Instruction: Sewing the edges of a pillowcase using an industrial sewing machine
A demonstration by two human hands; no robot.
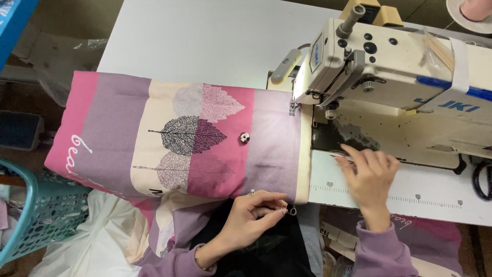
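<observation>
A stuffed cushion cover (169, 136) in pink, purple and cream with leaf prints lies across the white table, its open right end under the sewing machine needle. My left hand (253, 215) pinches the cover's near right corner, by a small metal zipper pull (293, 211). My right hand (369, 177) rests flat on the machine bed, fingers spread toward a small thin object (342, 157) I cannot identify. A small round button-like item (244, 137) sits on top of the cover.
The cream industrial sewing machine (400, 66) fills the upper right. A ruler strip (394, 197) runs along the table's front edge. A teal plastic basket (36, 215) stands at the left, with white and printed fabric (102, 241) piled below.
</observation>
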